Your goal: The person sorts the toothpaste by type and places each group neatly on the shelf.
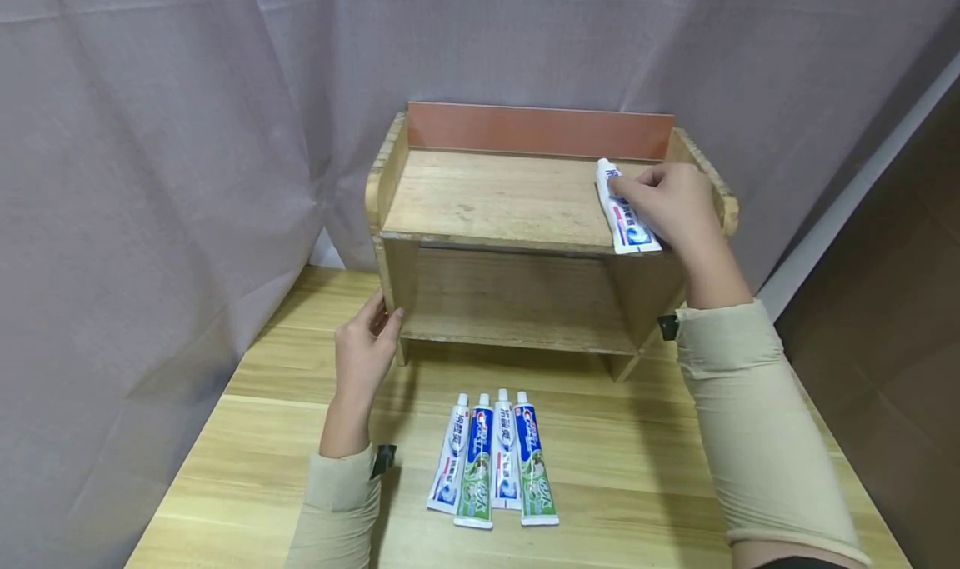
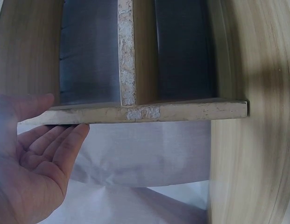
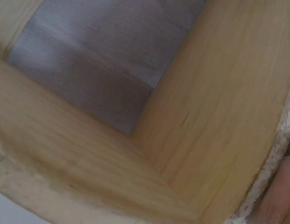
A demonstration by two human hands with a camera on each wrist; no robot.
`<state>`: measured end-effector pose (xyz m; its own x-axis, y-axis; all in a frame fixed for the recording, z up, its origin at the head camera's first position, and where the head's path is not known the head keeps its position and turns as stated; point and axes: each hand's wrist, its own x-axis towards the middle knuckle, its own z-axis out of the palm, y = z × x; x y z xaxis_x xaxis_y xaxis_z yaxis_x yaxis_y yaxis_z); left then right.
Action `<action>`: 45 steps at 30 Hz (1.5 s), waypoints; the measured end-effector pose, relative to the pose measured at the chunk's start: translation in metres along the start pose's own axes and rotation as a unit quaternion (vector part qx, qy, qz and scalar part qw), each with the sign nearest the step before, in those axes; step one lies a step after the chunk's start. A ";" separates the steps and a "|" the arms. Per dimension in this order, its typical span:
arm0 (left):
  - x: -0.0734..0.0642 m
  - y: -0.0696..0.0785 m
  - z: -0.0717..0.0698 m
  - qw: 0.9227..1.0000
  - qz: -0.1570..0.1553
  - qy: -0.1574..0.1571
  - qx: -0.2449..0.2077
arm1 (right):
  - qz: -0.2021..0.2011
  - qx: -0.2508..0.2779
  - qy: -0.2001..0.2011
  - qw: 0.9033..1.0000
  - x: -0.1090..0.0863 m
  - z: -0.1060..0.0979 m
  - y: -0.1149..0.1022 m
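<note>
A small two-tier wooden shelf [image 1: 517, 344] stands on the table. On the right of its upper board lies a white and blue toothpaste tube [image 1: 633, 234], cap toward the back. My right hand [image 1: 675, 207] holds that tube from above between thumb and fingers; the palm side is hidden. In the right wrist view only a sliver of hand [image 3: 278, 193] shows past a board edge, and no tube is visible. With my left hand [image 1: 363, 356] I grip the front edge of the shelf's left side panel [image 2: 182, 112], thumb on the inner face, fingers [image 2: 65, 144] outside.
Several toothpaste tubes [image 1: 480, 469] lie side by side on the wooden table [image 1: 247, 477] before the shelf, caps pointing at it. A reddish-brown strip [image 1: 540, 130] closes the upper tier's back. Grey curtain [image 1: 187, 136] hangs behind and at the left.
</note>
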<state>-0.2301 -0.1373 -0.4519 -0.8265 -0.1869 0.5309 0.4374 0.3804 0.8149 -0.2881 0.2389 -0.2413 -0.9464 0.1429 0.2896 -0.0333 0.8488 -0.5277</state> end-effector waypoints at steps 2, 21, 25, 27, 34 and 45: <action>0.000 0.000 0.001 1.000 0.001 0.001 0.000 | 0.000 0.001 0.005 1.000 0.000 0.001 0.001; 0.000 0.000 0.000 1.000 -0.007 0.002 0.007 | 0.042 0.006 0.027 0.999 -0.001 0.009 -0.003; 0.000 0.000 0.001 1.000 -0.007 0.002 0.002 | 0.037 0.007 0.042 0.998 -0.002 0.008 -0.001; 0.001 -0.001 0.002 1.000 -0.006 0.000 0.001 | 0.031 0.007 0.053 0.998 -0.003 0.007 0.000; -0.002 0.000 0.001 0.999 0.000 0.008 0.053 | 0.027 0.019 0.086 0.996 -0.009 0.008 0.003; -0.003 0.001 -0.002 0.998 -0.010 -0.003 0.066 | 0.028 0.039 0.117 0.992 -0.018 0.012 0.008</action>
<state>-0.2266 -0.1381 -0.4520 -0.8371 -0.1905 0.5128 0.3704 0.4923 0.7877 -0.2748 0.2370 -0.2608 -0.8475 0.3112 0.4299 -0.0156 0.7951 -0.6063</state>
